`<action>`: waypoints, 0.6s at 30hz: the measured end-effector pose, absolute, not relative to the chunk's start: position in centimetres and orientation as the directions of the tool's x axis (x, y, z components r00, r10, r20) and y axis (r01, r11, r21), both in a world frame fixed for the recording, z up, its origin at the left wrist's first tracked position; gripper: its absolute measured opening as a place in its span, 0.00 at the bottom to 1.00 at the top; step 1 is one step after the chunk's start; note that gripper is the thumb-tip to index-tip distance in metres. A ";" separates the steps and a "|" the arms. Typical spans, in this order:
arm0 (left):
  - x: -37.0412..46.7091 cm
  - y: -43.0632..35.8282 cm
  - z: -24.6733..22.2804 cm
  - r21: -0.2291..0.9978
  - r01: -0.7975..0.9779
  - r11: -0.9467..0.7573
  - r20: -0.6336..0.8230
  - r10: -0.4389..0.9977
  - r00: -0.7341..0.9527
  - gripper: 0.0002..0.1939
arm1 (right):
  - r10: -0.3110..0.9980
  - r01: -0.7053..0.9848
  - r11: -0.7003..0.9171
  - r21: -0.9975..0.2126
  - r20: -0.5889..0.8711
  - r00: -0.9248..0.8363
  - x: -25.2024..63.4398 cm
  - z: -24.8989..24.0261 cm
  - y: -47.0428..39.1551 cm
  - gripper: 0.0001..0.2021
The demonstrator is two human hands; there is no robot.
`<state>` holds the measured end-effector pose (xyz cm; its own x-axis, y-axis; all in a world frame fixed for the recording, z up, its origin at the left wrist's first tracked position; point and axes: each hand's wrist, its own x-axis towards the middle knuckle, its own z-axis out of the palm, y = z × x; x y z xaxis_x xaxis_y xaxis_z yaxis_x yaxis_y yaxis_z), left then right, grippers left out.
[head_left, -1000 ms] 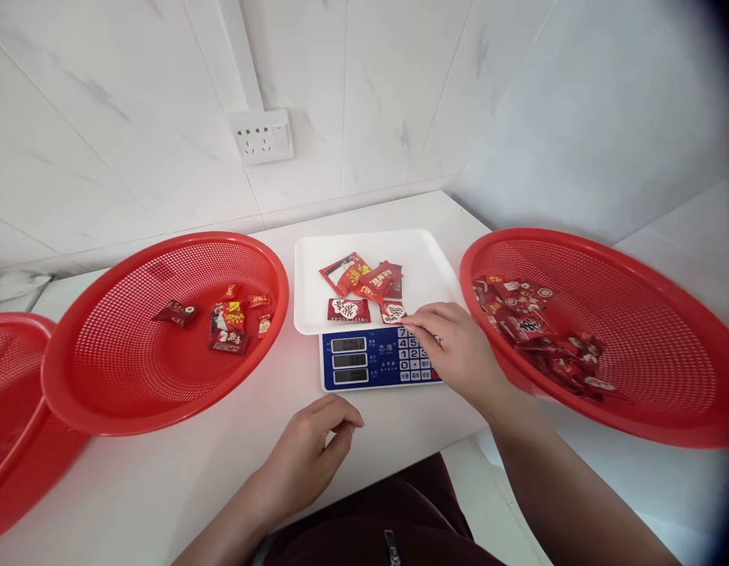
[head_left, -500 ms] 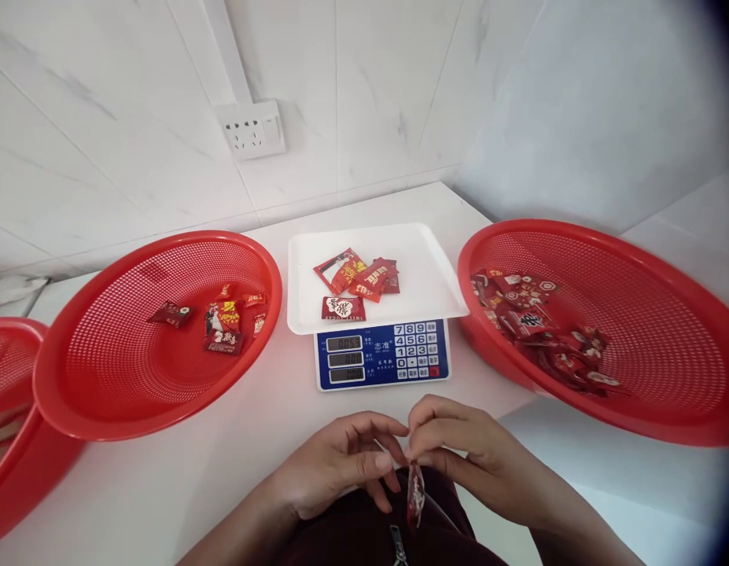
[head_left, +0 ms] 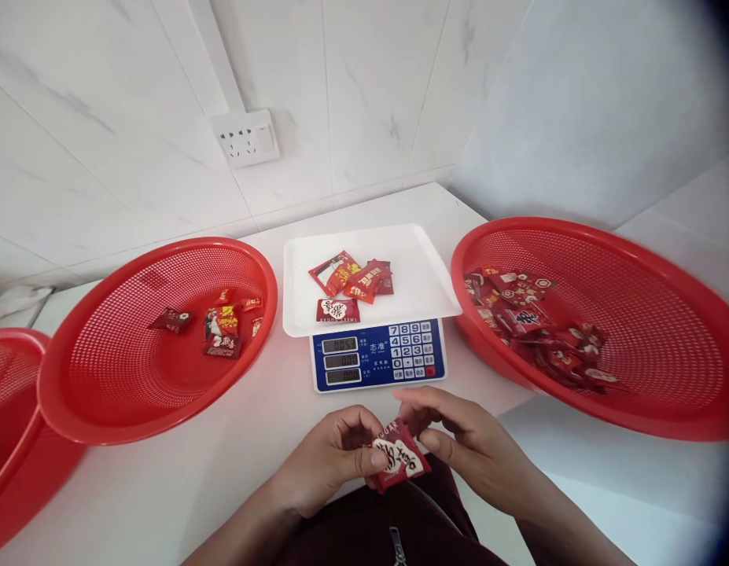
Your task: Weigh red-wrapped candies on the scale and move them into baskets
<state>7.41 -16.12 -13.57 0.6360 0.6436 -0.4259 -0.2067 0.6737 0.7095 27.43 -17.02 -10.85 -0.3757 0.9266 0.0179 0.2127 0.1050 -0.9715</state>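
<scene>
My left hand (head_left: 337,460) pinches a dark red candy packet (head_left: 398,456) between thumb and fingers, its cream patch with black characters facing up. Fingers apart, my right hand (head_left: 458,436) is curved around the packet's right side; some fingertips are behind it, so contact there is unclear. Just beyond my hands stands a blue digital scale (head_left: 379,358) with a white tray (head_left: 408,303) on top. Several red packets lie on that tray: an overlapping group (head_left: 351,275) and a single dark red packet (head_left: 338,310) near the front edge.
To the left, a red perforated basket (head_left: 104,393) contains several packets. Another red basket (head_left: 22,472) is partly in view at the far left. On the right, a red basket (head_left: 664,338) holds a pile of packets. A wall socket (head_left: 246,137) is behind.
The packet has passed from my right hand's pinch to my left hand, turning from edge-on to face up. My right fingers have opened. Another person's hand has left the far-left basket.
</scene>
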 end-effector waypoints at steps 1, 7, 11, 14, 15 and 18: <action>7.4 -16.1 -13.3 0.760 -0.187 0.622 -0.415 0.687 0.597 0.18 | 0.928 0.204 0.051 -0.978 -0.029 -0.372 27.4 -10.9 -17.0 0.22; 7.6 -16.2 -12.1 0.968 0.233 0.091 -0.186 0.885 0.427 0.07 | 0.850 0.436 -0.071 -0.897 -0.283 -0.444 26.6 -10.9 -17.2 0.13; 8.0 -15.9 -12.2 0.955 0.236 0.178 -0.271 0.846 0.460 0.09 | 0.875 0.485 -0.036 -0.874 -0.263 -0.408 26.5 -11.1 -17.3 0.19; 8.1 -15.9 -12.4 0.943 0.225 0.243 -0.324 0.821 0.471 0.13 | 0.879 0.427 -0.037 -0.904 -0.232 -0.416 26.7 -11.2 -17.3 0.22; 8.1 -15.9 -12.5 0.940 0.263 0.219 -0.324 0.814 0.481 0.14 | 0.881 0.421 -0.035 -0.906 -0.227 -0.415 26.8 -11.2 -17.3 0.21; 8.3 -15.9 -12.6 0.919 0.389 0.059 -0.268 0.817 0.510 0.18 | 0.889 0.451 -0.016 -0.892 -0.219 -0.403 26.8 -10.9 -17.4 0.19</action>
<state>8.26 -15.87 -12.65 0.5104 0.8170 -0.2683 0.3893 0.0587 0.9192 26.80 -17.36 -10.95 -0.4025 0.8888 -0.2193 0.4512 -0.0158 -0.8923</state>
